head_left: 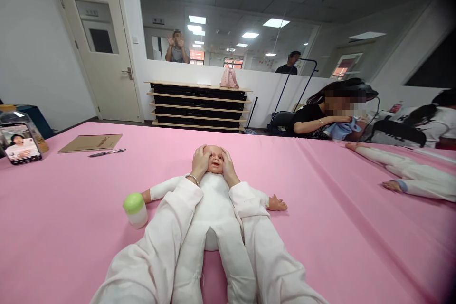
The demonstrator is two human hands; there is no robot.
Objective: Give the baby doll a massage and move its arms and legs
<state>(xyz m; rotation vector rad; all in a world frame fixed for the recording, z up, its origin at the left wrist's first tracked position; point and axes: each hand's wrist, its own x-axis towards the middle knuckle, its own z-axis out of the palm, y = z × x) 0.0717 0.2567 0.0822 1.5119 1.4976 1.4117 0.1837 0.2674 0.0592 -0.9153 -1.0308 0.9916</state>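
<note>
A baby doll [215, 199] with a white cloth body lies on its back on the pink-covered table, its head away from me and its arms spread. My left hand [200, 161], with a beaded bracelet at the wrist, cups one side of the doll's head, fingers curved over the temple. On the other side my right hand [229, 166] cups the head in the same way. Between my hands the doll's face shows, partly covered at the eyes. Beside the doll's hand on the left stands a small jar with a green lid [134, 210].
A phone [20, 143] leans against a bottle [37, 130] at the far left. A brown notebook [90, 143] and a pen [107, 153] lie toward the back. Another doll [409, 171] lies at the right, near a seated person [317, 121] holding blue cloth.
</note>
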